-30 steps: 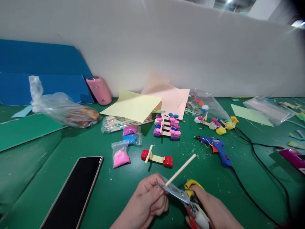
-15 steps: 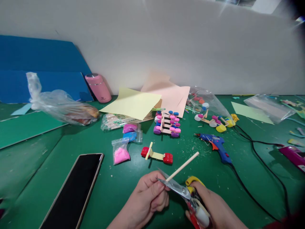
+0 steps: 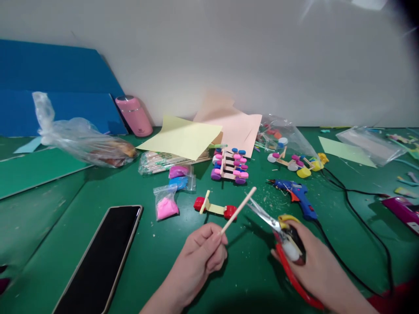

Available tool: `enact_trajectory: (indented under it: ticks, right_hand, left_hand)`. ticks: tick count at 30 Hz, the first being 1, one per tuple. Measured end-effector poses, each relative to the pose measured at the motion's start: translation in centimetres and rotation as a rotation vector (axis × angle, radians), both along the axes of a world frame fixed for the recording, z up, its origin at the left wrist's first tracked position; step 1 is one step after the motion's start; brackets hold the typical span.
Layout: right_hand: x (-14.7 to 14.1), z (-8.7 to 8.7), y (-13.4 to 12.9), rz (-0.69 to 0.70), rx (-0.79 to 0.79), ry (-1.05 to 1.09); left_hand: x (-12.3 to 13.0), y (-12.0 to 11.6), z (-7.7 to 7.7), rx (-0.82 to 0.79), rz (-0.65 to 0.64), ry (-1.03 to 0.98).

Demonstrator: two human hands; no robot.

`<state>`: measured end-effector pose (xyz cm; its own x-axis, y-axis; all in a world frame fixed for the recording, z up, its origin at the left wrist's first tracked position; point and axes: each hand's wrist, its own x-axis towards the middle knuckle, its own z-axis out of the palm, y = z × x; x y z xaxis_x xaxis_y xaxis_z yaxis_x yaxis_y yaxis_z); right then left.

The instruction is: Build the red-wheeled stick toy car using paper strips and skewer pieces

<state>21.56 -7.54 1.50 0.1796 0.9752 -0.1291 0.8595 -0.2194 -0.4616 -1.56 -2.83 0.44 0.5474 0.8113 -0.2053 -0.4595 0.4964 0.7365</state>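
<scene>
A pale wooden stick (image 3: 240,208) is pinched in my left hand (image 3: 203,254) and points up to the right. My right hand (image 3: 307,257) grips scissors (image 3: 269,219) with one yellow and one red handle, their blades near the stick's upper end without visibly cutting it. Just beyond the stick lies a small piece (image 3: 216,209) of yellow strips with red ends. Farther back stands a row of stick pieces with pink, purple and blue ends (image 3: 230,167). A blue glue gun (image 3: 299,196) lies beyond my right hand.
A phone (image 3: 100,261) lies at the left. Small bags of pink (image 3: 166,206) and blue clay (image 3: 179,182), paper sheets (image 3: 183,136), a pink bottle (image 3: 135,117) and a tied plastic bag (image 3: 78,137) stand or lie farther back. A black cord (image 3: 347,218) runs along the right.
The scissors have moved away from the stick's lower part, up and to the right with my right hand. My left hand has shifted slightly, and the stick now stands steeper.
</scene>
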Motion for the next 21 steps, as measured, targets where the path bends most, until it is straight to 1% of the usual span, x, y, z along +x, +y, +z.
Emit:
enact_trajectory:
  ticks: [2,3,5,7,9,10,11,12,13,15,16,18,21]
  right_hand:
    - [1.6,-0.9,0.7,-0.047,0.065,-0.159]
    - [2.4,-1.2,1.0,-0.038,0.083,-0.223]
    - [3.3,-1.4,1.3,0.025,0.133,-0.315]
    - [3.4,-0.8,1.3,0.086,0.236,-0.347]
    - [2.5,0.5,1.0,0.081,0.416,-0.315]
    - [1.6,1.2,0.9,0.055,0.542,-0.283]
    - [0.6,1.8,0.8,0.067,0.641,-0.258]
    - [-0.5,2.4,0.8,0.128,0.670,-0.243]
    - [-1.6,2.9,0.8,0.236,0.693,-0.226]
    - [-3.7,3.3,1.2,0.437,0.594,-0.173]
    - [-4.5,3.3,1.5,0.495,0.539,-0.166]
    - [-5.6,3.0,2.1,0.552,0.424,-0.174]
    - [-5.9,2.4,2.9,0.601,0.304,-0.197]
  left_hand:
    - [0.2,-0.1,0.0,0.070,-0.004,0.191]
    - [0.3,-0.2,0.0,0.114,-0.004,0.295]
    - [0.4,-0.3,0.2,0.224,-0.004,0.483]
    - [0.4,-0.4,0.4,0.336,-0.004,0.623]
    - [0.5,-0.3,0.5,0.427,-0.006,0.713]
    - [0.6,-0.3,0.5,0.466,-0.005,0.742]
    - [0.6,-0.3,0.4,0.505,-0.002,0.761]
    - [0.7,-0.3,0.3,0.549,0.003,0.775]
    - [0.7,-0.3,0.2,0.599,0.016,0.786]
    - [0.7,-0.4,-0.1,0.702,0.048,0.808]
    - [0.7,-0.4,-0.3,0.752,0.062,0.823]
    - [0.6,-0.5,-0.6,0.846,0.076,0.865]
    - [0.5,-0.4,-0.9,0.998,0.064,0.996]
